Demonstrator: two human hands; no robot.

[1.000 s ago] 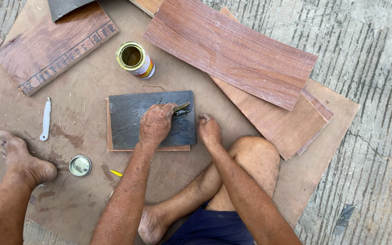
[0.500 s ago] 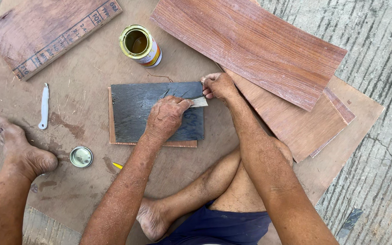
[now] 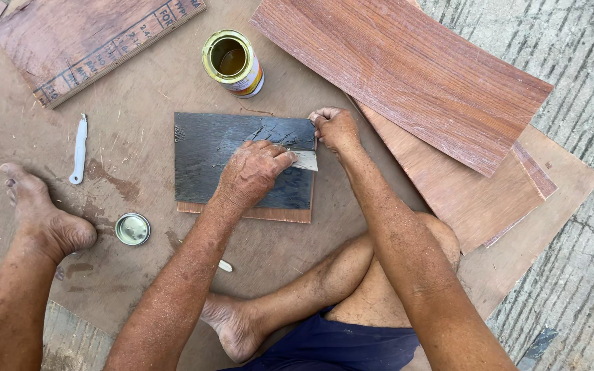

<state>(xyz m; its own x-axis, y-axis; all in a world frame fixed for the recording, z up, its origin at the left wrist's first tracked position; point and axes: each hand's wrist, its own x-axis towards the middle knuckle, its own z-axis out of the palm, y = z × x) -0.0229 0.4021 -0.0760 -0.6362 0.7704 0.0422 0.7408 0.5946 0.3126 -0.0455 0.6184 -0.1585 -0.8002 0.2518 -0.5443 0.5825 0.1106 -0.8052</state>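
Note:
A dark grey sheet (image 3: 207,158) lies on a small wooden board (image 3: 256,214) in front of me. My left hand (image 3: 252,172) rests on the sheet and grips a small flat scraper (image 3: 305,161) whose pale blade sticks out to the right. My right hand (image 3: 335,128) presses down on the sheet's upper right corner with curled fingers. An open tin can (image 3: 232,62) with brown liquid inside stands just above the sheet.
The can's round lid (image 3: 133,229) lies at lower left near my bare foot (image 3: 42,213). A white knife-like tool (image 3: 78,150) lies left of the sheet. Reddish veneer sheets (image 3: 414,75) are stacked at right, a printed board (image 3: 84,41) at upper left, concrete beyond.
My left hand has slid right across the dark sheet with the scraper. My right hand went from the sheet's lower right edge up to its upper right corner.

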